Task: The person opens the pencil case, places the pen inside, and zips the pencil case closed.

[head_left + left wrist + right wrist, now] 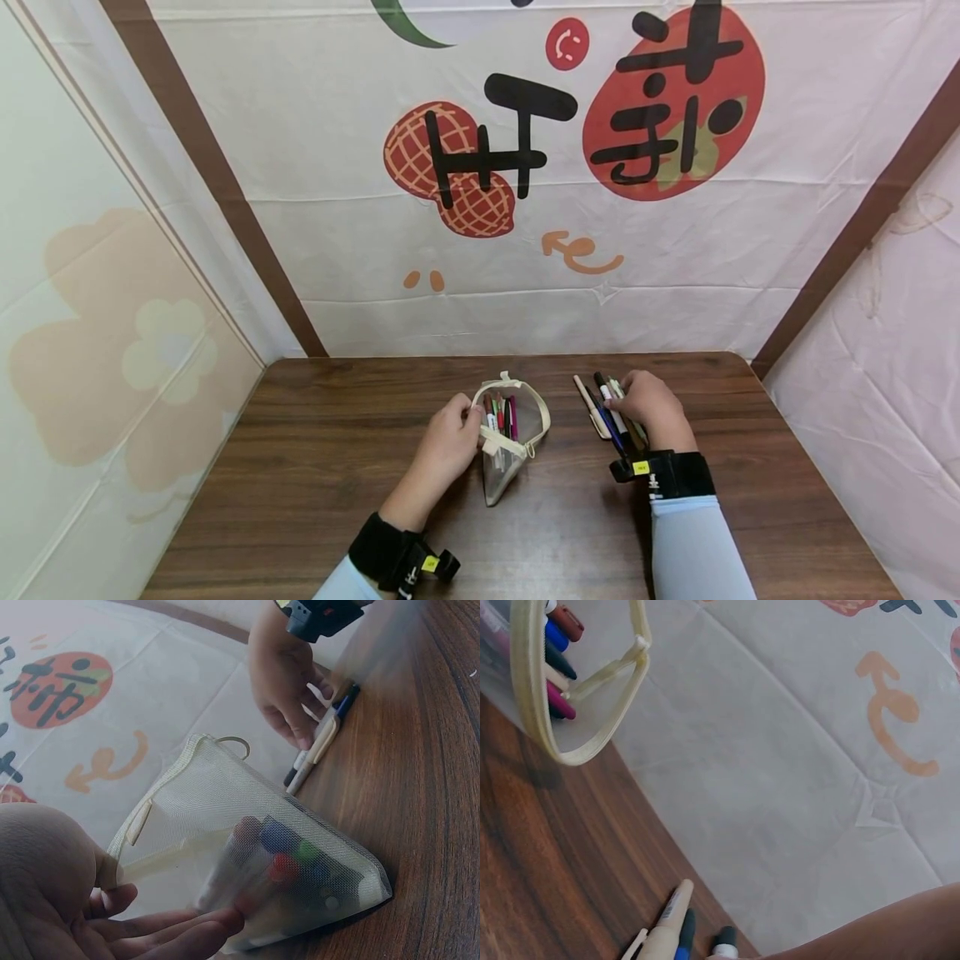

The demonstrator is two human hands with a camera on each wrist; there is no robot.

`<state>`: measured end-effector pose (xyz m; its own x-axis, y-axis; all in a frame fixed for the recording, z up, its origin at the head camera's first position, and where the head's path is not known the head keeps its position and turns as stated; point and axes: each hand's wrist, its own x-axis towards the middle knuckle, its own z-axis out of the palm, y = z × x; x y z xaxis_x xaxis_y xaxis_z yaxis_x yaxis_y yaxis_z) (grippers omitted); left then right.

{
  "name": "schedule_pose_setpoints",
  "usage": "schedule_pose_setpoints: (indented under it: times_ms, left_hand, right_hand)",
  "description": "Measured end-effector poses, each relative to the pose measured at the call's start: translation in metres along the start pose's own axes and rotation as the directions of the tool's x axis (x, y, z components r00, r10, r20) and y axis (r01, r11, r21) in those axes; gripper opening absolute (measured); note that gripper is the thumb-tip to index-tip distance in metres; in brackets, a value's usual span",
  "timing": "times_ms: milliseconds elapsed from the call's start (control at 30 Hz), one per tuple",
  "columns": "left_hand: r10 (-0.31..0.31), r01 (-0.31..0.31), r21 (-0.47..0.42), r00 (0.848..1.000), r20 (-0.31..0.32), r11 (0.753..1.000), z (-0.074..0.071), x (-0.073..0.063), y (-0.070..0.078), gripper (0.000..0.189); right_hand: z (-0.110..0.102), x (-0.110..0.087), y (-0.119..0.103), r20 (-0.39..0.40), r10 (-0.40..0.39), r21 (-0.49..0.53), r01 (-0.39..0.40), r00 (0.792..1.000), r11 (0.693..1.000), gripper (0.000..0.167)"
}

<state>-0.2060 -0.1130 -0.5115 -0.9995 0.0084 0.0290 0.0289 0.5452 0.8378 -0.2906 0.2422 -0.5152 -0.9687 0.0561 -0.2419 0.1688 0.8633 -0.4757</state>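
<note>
A mesh pencil case (pixel 513 467) with a cream zipper rim stands upright and unzipped, with several coloured pens (pixel 501 417) inside. My left hand (pixel 450 437) pinches its rim at the left side; in the left wrist view the other fingers (pixel 165 930) extend along the mesh. To the right, my right hand (pixel 651 406) is low over a small group of pens on the table. Its thumb and fingers curl at a white marker with a black cap (pixel 602 387). A beige pen (pixel 591 407) and a blue pen (pixel 612 425) lie beside it, partly under the wrist camera.
The brown wooden table (pixel 360 450) ends at a white printed cloth (pixel 337 242) behind it. Pale cloth panels (pixel 885 333) rise on both sides. In the right wrist view, the case's open mouth (pixel 592 754) faces the pens.
</note>
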Motion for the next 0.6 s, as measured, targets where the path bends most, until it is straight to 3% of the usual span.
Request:
schedule_pose_setpoints:
  times_ms: [267, 600]
  left_hand:
    - [0.000, 0.000, -0.003, 1.000, 0.003, 1.000, -0.0003, 0.0000, -0.0002, 0.026]
    - [0.001, -0.001, 0.005, 1.000, -0.005, 1.000, -0.0006, -0.0004, 0.0003, 0.026]
  right_hand:
    - [0.0064, 0.0063, 0.0039, -0.083, 0.007, -0.002, -0.007, 0.997, 1.000, 0.057]
    - [0.0007, 0.0047, 0.0043, -0.031, -0.008, -0.043, 0.007, 0.999, 0.999, 0.048]
